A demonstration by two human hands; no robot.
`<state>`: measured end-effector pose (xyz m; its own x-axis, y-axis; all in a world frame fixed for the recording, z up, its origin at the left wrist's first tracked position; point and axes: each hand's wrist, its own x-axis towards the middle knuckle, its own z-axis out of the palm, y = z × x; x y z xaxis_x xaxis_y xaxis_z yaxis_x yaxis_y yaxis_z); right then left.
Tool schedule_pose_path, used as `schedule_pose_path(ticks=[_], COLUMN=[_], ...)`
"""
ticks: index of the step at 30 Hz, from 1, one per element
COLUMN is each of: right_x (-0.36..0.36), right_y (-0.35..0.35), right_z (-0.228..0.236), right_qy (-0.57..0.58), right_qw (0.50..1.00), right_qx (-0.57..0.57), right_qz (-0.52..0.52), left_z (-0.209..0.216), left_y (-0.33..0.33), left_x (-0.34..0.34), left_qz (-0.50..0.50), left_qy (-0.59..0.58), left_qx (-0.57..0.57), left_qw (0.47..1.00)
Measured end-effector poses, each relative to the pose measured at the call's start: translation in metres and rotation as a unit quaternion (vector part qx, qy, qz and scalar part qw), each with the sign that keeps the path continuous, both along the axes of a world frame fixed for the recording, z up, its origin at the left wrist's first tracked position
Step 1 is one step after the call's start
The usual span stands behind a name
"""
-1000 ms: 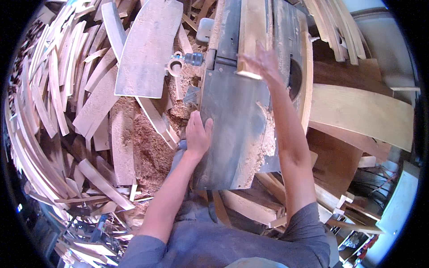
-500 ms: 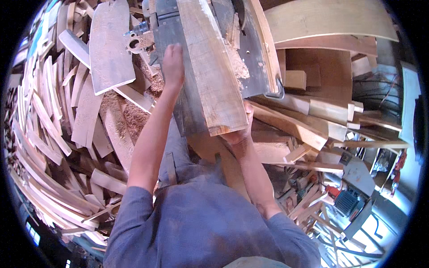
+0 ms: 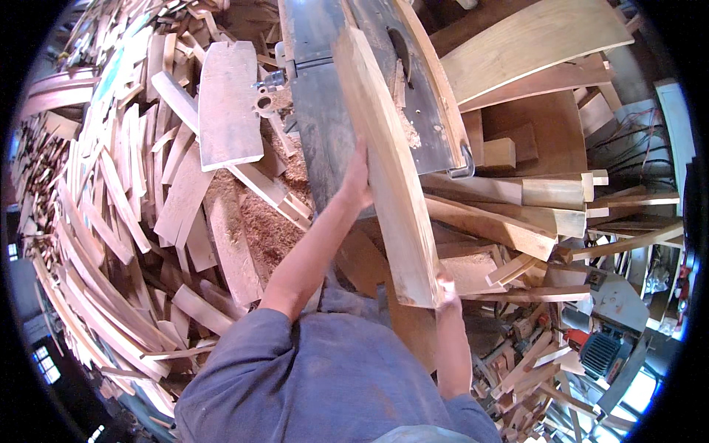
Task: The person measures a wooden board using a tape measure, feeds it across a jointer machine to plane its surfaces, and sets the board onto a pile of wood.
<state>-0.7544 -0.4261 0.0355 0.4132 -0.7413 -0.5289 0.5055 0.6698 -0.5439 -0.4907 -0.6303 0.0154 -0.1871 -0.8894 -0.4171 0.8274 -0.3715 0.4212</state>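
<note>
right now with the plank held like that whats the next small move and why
Probably lower the far end of the plank flat onto the machine table. The left hand grips its left edge, the right hand its near end, and it sits tilted on edge over the table with sawdust beside it.

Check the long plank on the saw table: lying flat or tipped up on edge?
Tipped on edge. The plank shows its broad face sideways, left hand pressing that face, right hand at its near end.

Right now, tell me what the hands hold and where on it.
Both hold one long wooden plank: the left hand grips its left edge near mid-length, the right hand its near end at the right corner.
</note>
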Motion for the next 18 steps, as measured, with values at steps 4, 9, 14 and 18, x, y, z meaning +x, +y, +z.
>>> schedule_pose_path(ticks=[4, 9, 14, 18], right_x=[-0.035, -0.054, -0.023, 0.004], right_y=[0.045, 0.094, 0.111, 0.109], right_z=[0.037, 0.031, 0.012, -0.02], right_qy=[0.103, 0.254, 0.603, 0.688], right_qw=[0.99, 0.951, 0.673, 0.536], right_qx=[-0.059, -0.081, -0.348, -0.437], right_qz=[0.069, 0.159, 0.251, 0.217], left_z=[-0.001, -0.046, -0.06, -0.046], left_y=[0.066, 0.132, 0.136, 0.105], left_x=[-0.036, -0.046, 0.008, 0.03], left_qz=[-0.05, -0.089, 0.072, 0.123], left_qy=[0.031, 0.025, -0.374, -0.8], left_qx=[0.102, 0.155, 0.18, -0.097], left_qw=[0.993, 0.984, 0.907, 0.579])
